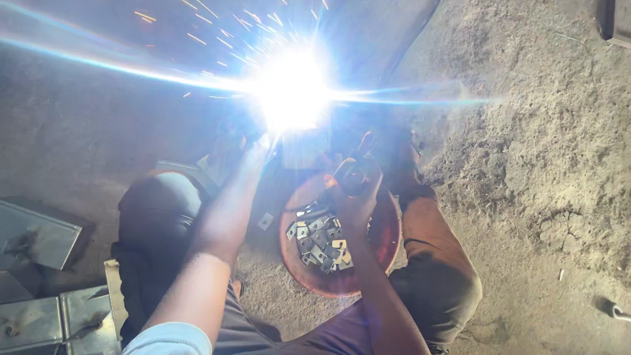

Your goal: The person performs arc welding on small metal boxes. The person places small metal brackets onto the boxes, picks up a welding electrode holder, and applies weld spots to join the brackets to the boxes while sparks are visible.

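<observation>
Welding arc (292,89) burning on the dirt floor (539,164) ahead of the knees. Left hand (253,148) reaches into the glare; finger state cannot be told. Right hand (355,187), fingers curled round a dark holder (351,177), above the red bowl (388,243) of small metal brackets (320,240). The bead appears in progress; steadiness needed.

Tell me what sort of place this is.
Probably a rough metalworking or welding workshop with a dirt floor. A blinding welding arc throws sparks, a red bowl holds small metal brackets, and sheet-metal boxes sit nearby.
</observation>
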